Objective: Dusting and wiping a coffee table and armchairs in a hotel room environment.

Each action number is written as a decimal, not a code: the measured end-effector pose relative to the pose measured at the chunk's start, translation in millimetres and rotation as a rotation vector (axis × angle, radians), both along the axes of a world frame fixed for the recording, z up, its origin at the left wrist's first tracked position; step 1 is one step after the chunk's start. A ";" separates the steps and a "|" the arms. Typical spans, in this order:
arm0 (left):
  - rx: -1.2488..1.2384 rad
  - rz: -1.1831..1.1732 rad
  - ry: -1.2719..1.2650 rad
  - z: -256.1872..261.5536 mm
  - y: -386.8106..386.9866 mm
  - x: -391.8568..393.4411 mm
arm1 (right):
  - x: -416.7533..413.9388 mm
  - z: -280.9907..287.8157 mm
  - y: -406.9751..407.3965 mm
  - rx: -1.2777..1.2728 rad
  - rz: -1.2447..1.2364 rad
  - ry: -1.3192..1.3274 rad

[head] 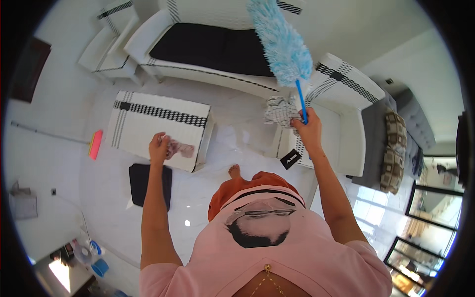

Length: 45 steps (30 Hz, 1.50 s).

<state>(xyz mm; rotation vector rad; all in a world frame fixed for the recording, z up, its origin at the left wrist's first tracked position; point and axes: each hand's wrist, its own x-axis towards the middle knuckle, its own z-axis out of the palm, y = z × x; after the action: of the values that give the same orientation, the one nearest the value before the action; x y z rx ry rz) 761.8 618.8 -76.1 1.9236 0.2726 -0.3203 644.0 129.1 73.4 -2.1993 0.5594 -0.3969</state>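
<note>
My right hand [308,128] grips the blue handle of a fluffy light-blue feather-style duster [284,48], its head raised away from me. A crumpled checked cloth [281,111] shows beside the right fingers; whether they hold it too I cannot tell. My left hand [159,145] is closed on a reddish, patterned cloth [180,148], which hangs over the near side of a low white woven table [148,122] with black banding. Right of my legs stands a white woven armchair [345,122] with a black pattern, and a small black box or packet [290,159] lies at its front edge.
A white woven sofa with a black seat cushion [211,46] spans the back. On the floor lie a black cushion [133,185] and, farther left, a pink-headed broom [95,144]. A grey sofa [371,141] with checked pillows is at right. A blue bucket [100,267] stands lower left.
</note>
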 end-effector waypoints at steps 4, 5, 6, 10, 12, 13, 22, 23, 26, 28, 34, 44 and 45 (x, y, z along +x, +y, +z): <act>0.863 -0.570 -0.137 1.1 -63.0 -14.9 | -12.2 -1.5 15.5 0.140 -0.093 0.050; 0.878 -0.668 -0.056 5.0 -100.2 -26.5 | -15.5 -5.1 23.5 0.176 -0.095 0.040; 0.290 -0.630 -0.115 13.4 -133.4 -37.7 | -19.7 -9.9 32.5 0.201 -0.064 0.031; -0.852 -0.344 0.479 40.4 -259.7 -79.1 | -39.8 -28.7 53.7 0.252 -0.029 0.071; -1.210 -0.320 0.661 42.6 -291.4 -77.3 | -50.6 -34.2 49.3 0.416 0.087 0.062; -1.192 -0.272 0.656 40.7 -301.1 -75.8 | -56.4 -35.6 43.0 0.501 0.148 0.055; -1.155 -0.035 0.777 3.1 -319.0 -71.4 | -157.5 -25.1 -118.2 0.514 -0.309 -0.150; -1.128 -0.016 0.772 3.6 -332.6 -77.0 | -172.1 -23.6 -142.2 0.492 -0.331 -0.138; -1.075 0.057 0.741 20.1 -388.8 -103.2 | -207.1 -22.6 -207.6 0.233 -0.449 -0.069; -1.021 -0.139 0.775 39.5 -443.2 -133.9 | -218.0 -24.4 -239.0 0.182 -0.381 -0.067; -1.166 -0.322 0.629 81.5 -610.1 -188.3 | -217.1 -30.6 -275.7 0.156 0.169 -0.118; -0.895 -0.088 0.477 73.5 -645.1 -236.5 | -189.0 -47.8 -313.7 0.948 -0.047 0.022; -0.927 -0.105 0.504 73.6 -645.8 -240.3 | -185.7 -54.9 -313.9 0.860 0.073 -0.008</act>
<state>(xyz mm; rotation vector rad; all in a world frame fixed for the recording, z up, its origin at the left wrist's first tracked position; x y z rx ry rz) 521.5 -27.0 -2.5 0.9225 0.2826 -0.8377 458.3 -184.8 18.4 -1.3826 0.5150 -0.0863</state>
